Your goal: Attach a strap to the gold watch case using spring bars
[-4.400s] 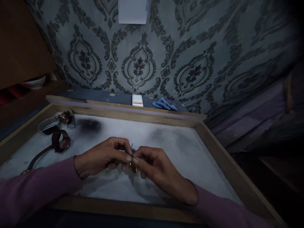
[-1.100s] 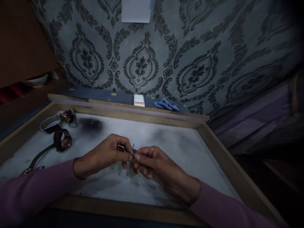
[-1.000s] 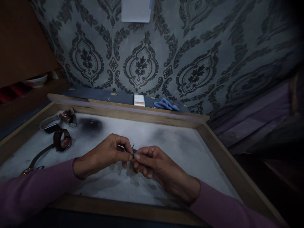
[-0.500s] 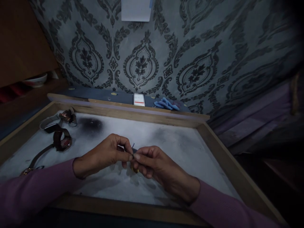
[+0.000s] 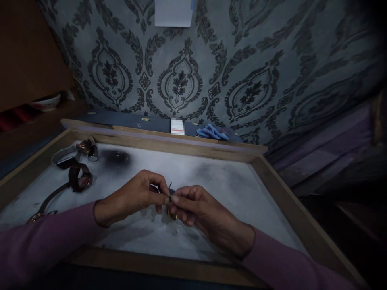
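Note:
My left hand (image 5: 136,197) and my right hand (image 5: 201,211) meet over the white-bottomed wooden tray (image 5: 211,237), fingertips pinched together. Between them is what looks like a wristwatch (image 5: 171,215), mostly covered by the fingers. Its gold-coloured edge shows below the right fingers, and a bit of dark strap (image 5: 172,191) with a thin dark end sticks up above the thumbs. Both hands are closed on it; the exact spot they grip is hidden.
Several wristwatches lie at the tray's left, among them a brown-strapped watch (image 5: 80,179) and one with a grey band (image 5: 65,156). Behind the raised back rim are a small white box (image 5: 177,126) and a blue cloth (image 5: 212,131). Patterned wall covering rises beyond.

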`<action>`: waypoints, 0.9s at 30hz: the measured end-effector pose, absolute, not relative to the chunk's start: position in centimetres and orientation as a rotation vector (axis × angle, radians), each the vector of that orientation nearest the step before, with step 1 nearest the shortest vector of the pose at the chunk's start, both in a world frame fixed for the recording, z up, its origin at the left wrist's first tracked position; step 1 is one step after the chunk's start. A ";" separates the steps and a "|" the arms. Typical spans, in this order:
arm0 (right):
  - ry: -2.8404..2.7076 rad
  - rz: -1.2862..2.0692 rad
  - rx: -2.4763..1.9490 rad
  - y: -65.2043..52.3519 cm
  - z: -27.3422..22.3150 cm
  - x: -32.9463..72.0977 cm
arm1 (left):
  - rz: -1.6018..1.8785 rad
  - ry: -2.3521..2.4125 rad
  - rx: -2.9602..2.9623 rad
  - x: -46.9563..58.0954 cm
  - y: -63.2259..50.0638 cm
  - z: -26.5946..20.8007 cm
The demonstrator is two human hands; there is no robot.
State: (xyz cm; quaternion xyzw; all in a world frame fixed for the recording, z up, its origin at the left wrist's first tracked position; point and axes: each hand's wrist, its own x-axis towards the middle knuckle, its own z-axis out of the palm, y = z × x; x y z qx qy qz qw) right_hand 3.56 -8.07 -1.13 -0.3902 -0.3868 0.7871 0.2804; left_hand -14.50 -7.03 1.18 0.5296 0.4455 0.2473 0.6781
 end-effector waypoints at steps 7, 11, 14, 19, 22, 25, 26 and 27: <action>-1.037 2.113 -1.031 -8.1 -1.2 3.4 | 0.514 1.020 1.157 -14.6 -6.9 1.2; -1.026 2.094 -0.976 -8.0 -0.8 3.4 | 0.517 1.005 1.039 -15.0 -6.6 1.2; -1.046 2.067 -0.960 -8.0 -0.6 3.4 | 0.543 1.001 0.967 -15.1 -6.3 1.4; -1.245 1.843 -1.006 -7.9 -0.3 3.5 | 0.570 1.018 0.935 -15.1 -6.2 1.6; -1.406 1.643 -1.046 -8.0 -0.1 3.5 | 0.567 1.021 0.927 -15.0 -6.3 1.5; -1.554 1.476 -1.016 -8.1 -0.1 3.5 | 0.535 1.017 0.938 -15.0 -6.3 1.5; -1.584 1.449 -1.003 -8.2 -0.2 3.5 | 0.525 1.013 0.943 -15.0 -6.3 1.4; -1.606 1.435 -0.995 -8.2 -0.3 3.4 | 0.522 1.008 0.947 -15.1 -6.3 1.4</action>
